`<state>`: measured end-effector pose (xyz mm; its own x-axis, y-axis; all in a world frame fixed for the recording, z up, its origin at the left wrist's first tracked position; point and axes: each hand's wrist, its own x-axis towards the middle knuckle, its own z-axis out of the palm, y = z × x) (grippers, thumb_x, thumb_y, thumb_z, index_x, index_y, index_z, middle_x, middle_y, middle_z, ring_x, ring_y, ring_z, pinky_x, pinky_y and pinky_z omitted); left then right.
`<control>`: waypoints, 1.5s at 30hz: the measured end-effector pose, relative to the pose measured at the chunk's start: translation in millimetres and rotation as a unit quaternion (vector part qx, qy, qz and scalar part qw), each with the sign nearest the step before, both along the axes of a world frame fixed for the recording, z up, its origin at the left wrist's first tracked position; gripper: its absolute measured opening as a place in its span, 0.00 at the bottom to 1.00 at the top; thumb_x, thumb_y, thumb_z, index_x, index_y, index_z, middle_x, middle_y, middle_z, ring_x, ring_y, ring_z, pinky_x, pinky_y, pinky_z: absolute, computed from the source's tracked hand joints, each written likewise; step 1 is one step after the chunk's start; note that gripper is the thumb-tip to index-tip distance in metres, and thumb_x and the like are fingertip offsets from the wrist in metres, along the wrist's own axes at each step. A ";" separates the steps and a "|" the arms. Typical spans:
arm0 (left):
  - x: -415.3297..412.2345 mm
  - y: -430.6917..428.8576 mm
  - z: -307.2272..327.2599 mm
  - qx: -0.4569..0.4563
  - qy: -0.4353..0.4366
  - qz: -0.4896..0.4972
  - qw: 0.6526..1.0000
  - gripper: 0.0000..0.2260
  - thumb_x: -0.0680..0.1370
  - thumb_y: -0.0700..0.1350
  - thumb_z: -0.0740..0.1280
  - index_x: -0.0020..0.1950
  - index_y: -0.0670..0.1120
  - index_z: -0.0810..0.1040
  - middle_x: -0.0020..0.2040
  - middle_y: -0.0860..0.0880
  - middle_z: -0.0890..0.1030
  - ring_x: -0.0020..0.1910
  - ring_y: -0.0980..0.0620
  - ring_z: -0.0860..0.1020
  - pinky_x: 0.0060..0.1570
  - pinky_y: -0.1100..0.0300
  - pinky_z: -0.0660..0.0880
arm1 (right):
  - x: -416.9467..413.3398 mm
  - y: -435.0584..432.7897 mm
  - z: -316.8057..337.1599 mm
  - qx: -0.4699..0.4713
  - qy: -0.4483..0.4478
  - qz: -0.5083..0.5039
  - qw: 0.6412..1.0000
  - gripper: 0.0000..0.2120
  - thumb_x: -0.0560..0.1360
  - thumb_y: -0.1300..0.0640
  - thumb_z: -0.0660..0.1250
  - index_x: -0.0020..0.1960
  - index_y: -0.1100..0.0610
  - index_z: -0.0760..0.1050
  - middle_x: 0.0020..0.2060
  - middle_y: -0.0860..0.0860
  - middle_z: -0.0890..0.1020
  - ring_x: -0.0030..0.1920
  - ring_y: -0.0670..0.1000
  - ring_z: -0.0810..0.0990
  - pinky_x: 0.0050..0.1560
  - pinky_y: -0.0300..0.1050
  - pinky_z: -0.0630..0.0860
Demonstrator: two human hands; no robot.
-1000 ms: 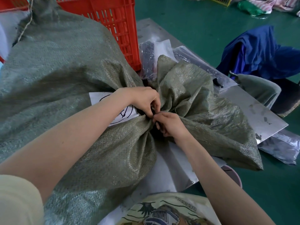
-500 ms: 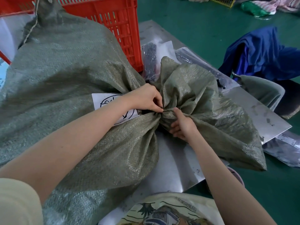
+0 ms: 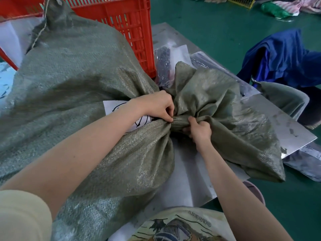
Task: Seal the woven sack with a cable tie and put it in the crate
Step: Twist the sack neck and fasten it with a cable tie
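Observation:
A big grey-green woven sack [image 3: 74,87] lies across the metal table [image 3: 295,129], bulging at the left, its neck gathered tight in the middle and its loose mouth fanned out to the right. My right hand [image 3: 199,130] is closed around the gathered neck from below. My left hand [image 3: 159,106] pinches at the neck just left of it; a thin dark bit shows at its fingertips, too small to name. The red plastic crate [image 3: 132,26] stands behind the sack.
A white label with black marker lines [image 3: 112,106] sticks to the sack by my left wrist. Clear bags of dark parts [image 3: 164,66] lie behind the neck. A blue garment [image 3: 281,58] hangs over a seat at right. Green floor surrounds the table.
My right hand has shifted from fingering the neck to wrapping around it, and the neck is squeezed narrower. The left hand stays pinched at the same spot.

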<state>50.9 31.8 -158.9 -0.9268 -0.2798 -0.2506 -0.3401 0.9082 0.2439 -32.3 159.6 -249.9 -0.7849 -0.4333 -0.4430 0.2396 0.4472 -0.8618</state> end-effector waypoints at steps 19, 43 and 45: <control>-0.6 3.3 -8.0 -0.089 -0.014 -0.024 0.996 0.03 0.71 0.45 0.69 0.43 0.47 0.78 0.41 0.51 0.78 0.47 0.48 0.78 0.47 0.53 0.75 | 26.2 34.4 48.5 -0.174 -0.278 0.172 0.929 0.17 0.76 0.61 0.59 0.28 0.59 0.69 0.13 0.46 0.64 0.13 0.41 0.55 0.16 0.32 0.50; -4.7 -3.7 -9.4 -0.113 -0.068 -0.066 0.989 0.10 0.69 0.46 0.73 0.50 0.49 0.83 0.52 0.48 0.80 0.52 0.50 0.78 0.46 0.58 0.71 | 39.0 37.2 44.4 -0.138 -0.265 0.190 0.935 0.16 0.77 0.61 0.58 0.29 0.59 0.68 0.12 0.45 0.62 0.12 0.42 0.55 0.14 0.32 0.52; -5.2 -4.4 -8.9 -0.115 -0.069 -0.063 0.989 0.09 0.69 0.46 0.73 0.49 0.50 0.83 0.51 0.49 0.81 0.53 0.50 0.78 0.45 0.58 0.70 | 42.8 43.5 47.4 -0.140 -0.265 0.199 0.933 0.16 0.77 0.62 0.58 0.30 0.60 0.67 0.12 0.44 0.61 0.12 0.42 0.55 0.15 0.32 0.52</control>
